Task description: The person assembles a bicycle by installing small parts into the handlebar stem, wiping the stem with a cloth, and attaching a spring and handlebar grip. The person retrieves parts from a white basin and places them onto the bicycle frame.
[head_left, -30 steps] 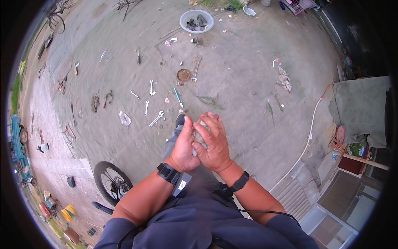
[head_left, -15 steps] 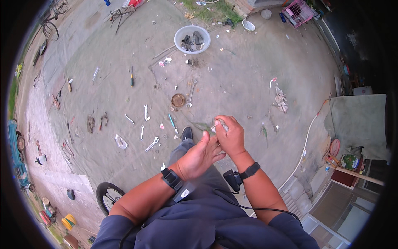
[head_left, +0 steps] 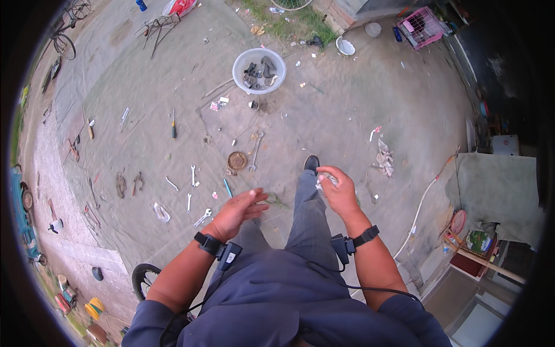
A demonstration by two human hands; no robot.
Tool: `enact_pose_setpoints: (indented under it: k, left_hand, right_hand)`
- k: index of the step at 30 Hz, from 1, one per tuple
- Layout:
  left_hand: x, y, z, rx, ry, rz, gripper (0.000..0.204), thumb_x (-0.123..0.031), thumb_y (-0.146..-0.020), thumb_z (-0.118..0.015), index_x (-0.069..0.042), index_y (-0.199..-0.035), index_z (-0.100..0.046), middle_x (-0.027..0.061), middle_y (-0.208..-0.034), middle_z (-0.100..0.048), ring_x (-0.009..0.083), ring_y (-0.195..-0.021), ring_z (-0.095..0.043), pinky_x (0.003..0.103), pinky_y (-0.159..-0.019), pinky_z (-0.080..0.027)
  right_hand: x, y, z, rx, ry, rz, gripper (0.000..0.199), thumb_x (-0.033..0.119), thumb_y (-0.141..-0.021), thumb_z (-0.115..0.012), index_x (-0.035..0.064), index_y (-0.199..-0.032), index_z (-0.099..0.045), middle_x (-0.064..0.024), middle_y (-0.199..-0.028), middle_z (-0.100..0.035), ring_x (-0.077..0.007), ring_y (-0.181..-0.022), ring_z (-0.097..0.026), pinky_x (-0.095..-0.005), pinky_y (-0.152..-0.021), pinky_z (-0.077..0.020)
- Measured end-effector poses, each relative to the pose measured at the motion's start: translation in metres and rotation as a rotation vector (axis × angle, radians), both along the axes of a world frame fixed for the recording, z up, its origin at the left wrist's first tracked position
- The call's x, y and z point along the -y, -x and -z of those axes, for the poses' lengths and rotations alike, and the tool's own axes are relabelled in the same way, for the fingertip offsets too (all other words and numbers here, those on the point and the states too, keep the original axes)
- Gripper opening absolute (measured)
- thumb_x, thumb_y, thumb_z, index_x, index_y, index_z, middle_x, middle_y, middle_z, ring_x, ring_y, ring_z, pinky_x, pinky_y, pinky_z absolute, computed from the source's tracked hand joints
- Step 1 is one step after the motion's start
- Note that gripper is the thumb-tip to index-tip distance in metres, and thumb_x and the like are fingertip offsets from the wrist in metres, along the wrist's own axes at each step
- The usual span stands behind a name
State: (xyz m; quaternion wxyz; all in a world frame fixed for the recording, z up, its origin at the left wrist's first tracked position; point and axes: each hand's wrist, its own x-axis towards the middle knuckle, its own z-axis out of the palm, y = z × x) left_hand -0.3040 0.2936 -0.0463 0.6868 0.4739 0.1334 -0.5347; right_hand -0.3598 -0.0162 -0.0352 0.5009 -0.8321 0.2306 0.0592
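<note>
My left hand (head_left: 238,213) hangs in front of my left thigh with its fingers stretched out and nothing in them. Over to the right, in front of my other leg, my right hand (head_left: 341,195) is closed round a crumpled whitish wad (head_left: 319,185). Most of the wad is hidden by the fingers; whether it is cloth or paper I cannot make out. Both hands are in the air, well apart. On the ground beyond the left hand lie a blue-handled tool (head_left: 227,187), an adjustable wrench (head_left: 203,217) and a round rusty part (head_left: 237,161).
Spanners (head_left: 193,175), a screwdriver (head_left: 173,124) and other tools lie scattered to the left. Ahead stands a pale basin (head_left: 238,82) holding dark parts. A bicycle wheel (head_left: 139,281) is close by my left side. A white hose (head_left: 417,218) runs along the right.
My hands, together before, have parted: the left moved left, the right slightly right and still holds the wad. My right foot has come forward into view, and the ground has shifted in the picture.
</note>
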Motion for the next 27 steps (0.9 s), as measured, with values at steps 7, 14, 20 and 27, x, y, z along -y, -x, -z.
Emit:
enact_pose_setpoints:
  k: [7,14,20,27]
  left_hand:
    - [0.03,-0.034,0.043,-0.061,-0.39,-0.216,0.062,-0.04,-0.108,-0.049,0.0,-0.155,-0.041,0.0194,-0.146,-0.058,0.0292,-0.119,-0.068,0.037,-0.096,-0.053]
    - [0.137,-0.079,0.034,-0.108,-0.493,-0.393,0.062,-0.04,-0.107,-0.053,0.001,-0.153,-0.042,0.0197,-0.142,-0.061,0.0284,-0.116,-0.069,0.035,-0.09,-0.054]
    - [0.19,-0.119,0.026,-0.053,-0.506,-0.416,0.064,-0.043,-0.106,-0.056,0.001,-0.152,-0.045,0.0178,-0.137,-0.065,0.027,-0.112,-0.071,0.034,-0.09,-0.054]
    - [0.187,-0.146,0.041,-0.167,-0.553,-0.592,0.059,-0.039,-0.107,-0.054,-0.001,-0.151,-0.045,0.0179,-0.135,-0.066,0.026,-0.111,-0.071,0.033,-0.087,-0.057]
  right_hand:
    - [0.113,-0.063,0.04,-0.159,0.001,-0.123,0.029,0.032,-0.1,-0.064,0.0044,-0.103,-0.072,-0.0108,-0.092,-0.071,-0.0237,-0.087,-0.065,-0.0352,-0.079,-0.0512]
    - [0.27,-0.137,0.06,-0.069,-0.019,-0.15,0.047,0.044,-0.106,-0.058,0.005,-0.081,-0.065,0.0027,-0.066,-0.054,-0.0061,-0.059,-0.047,-0.0272,-0.053,-0.0406]
    - [0.33,-0.206,0.04,-0.165,-0.251,0.124,0.053,0.047,-0.108,-0.053,0.0074,-0.073,-0.061,0.0034,-0.06,-0.048,-0.0072,-0.052,-0.043,-0.0274,-0.049,-0.0335]
    - [0.314,-0.278,0.058,-0.288,-0.063,-0.102,0.048,0.04,-0.102,-0.057,-0.001,-0.079,-0.067,-0.0121,-0.066,-0.06,-0.0228,-0.064,-0.056,-0.04,-0.067,-0.0479]
